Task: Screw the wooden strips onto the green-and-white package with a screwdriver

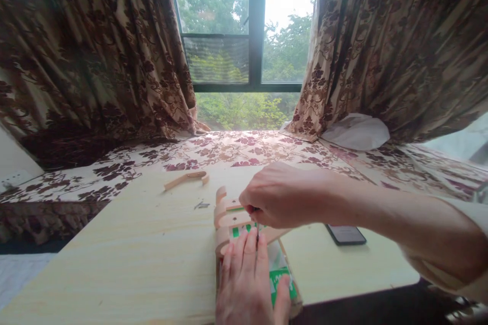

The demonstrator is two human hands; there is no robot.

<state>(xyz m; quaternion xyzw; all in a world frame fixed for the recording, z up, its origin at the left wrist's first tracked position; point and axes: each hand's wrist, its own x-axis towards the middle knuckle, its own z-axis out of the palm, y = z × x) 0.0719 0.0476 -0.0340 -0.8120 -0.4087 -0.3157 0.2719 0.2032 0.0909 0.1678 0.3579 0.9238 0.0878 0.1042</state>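
Note:
My left hand (247, 274) lies with its fingers apart on a curved wooden piece (223, 241), pressing it onto a green and white package (282, 279). My right hand (267, 198) is closed in a grip just beyond the left fingertips, around a dark-ended tool whose thin shaft (257, 232) points down at the wood. Most of the tool is hidden by the fingers. Further curved wooden pieces (229, 219) with small dark holes or screw heads lie side by side on the package, beyond the left hand.
On the pale wooden table (133, 249), a loose curved wooden piece (186, 179) lies at the back left, with several small screws (202, 205) nearer. A phone (346, 234) rests right of the package. Behind are a floral cloth (244, 150) and a white bag (358, 132).

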